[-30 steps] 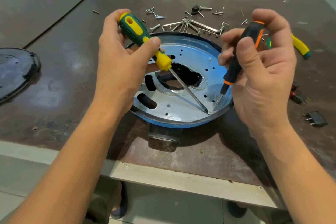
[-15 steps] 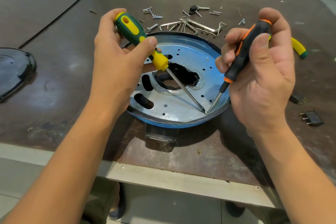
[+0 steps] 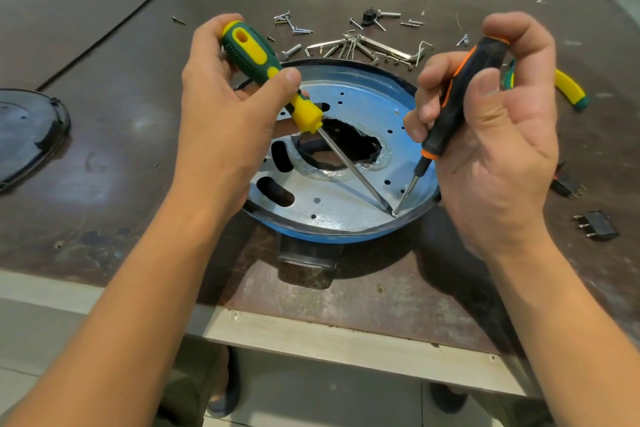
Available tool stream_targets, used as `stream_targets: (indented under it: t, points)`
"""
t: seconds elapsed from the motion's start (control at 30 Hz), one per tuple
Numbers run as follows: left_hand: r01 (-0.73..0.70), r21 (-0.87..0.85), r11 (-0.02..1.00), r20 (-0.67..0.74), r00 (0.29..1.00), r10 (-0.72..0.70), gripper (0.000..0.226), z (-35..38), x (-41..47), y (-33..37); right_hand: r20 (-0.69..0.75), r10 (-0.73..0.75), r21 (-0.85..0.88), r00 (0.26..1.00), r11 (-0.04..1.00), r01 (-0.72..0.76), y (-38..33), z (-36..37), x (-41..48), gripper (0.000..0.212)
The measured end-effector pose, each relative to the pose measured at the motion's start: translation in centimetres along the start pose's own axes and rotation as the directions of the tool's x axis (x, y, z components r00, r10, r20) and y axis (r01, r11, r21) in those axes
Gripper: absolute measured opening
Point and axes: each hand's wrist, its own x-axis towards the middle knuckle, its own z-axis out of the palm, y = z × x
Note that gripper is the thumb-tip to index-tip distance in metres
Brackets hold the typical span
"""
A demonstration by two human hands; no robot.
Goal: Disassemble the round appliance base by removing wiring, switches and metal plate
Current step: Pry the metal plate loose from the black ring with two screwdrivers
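Two screwdrivers are clasped: green-yellow screwdriver (image 3: pixel 263 59) by left grip (image 3: pixel 225 107), black-orange screwdriver (image 3: pixel 445 128) by right grip (image 3: pixel 502 156), tips met on the metal plate (image 3: pixel 339 198).

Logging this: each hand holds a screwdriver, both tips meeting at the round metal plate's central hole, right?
No. Head view: the green-and-yellow screwdriver and black-and-orange screwdriver tips meet at the near edge of the round silver metal plate, not its central hole.
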Motion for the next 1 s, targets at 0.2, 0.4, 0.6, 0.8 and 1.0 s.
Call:
stream_targets:
  t: [0.2,0.4,0.6,0.8,1.0]
  points:
    - [-0.002,0.013,1.000,-0.006,1.000,0.002,0.055,-0.01,0.04,-0.10,0.053,-0.101,-0.188,0.994,0.976,0.109,0.03,0.03,0.27,0.032]
    - [-0.004,0.002,1.000,-0.014,1.000,0.004,0.054,0.10,0.07,-0.09,0.107,-0.062,-0.151,0.992,0.985,0.078,0.37,-0.62,0.14,0.037]
    - [-0.001,-0.004,1.000,-0.005,1.000,0.001,0.054,0.04,0.05,-0.10,0.035,-0.037,-0.083,0.999,0.996,0.039,0.13,-0.17,0.25,0.034]
    - [-0.001,-0.010,1.000,-0.008,1.000,0.001,0.055,0.00,0.16,-0.20,0.083,-0.035,-0.124,0.996,0.991,0.045,0.45,-0.75,0.16,0.040]
    - [0.001,-0.010,1.000,-0.008,1.000,-0.001,0.055,0.06,0.25,-0.22,0.014,-0.038,-0.095,0.999,0.995,0.040,0.16,-0.10,0.49,0.040]
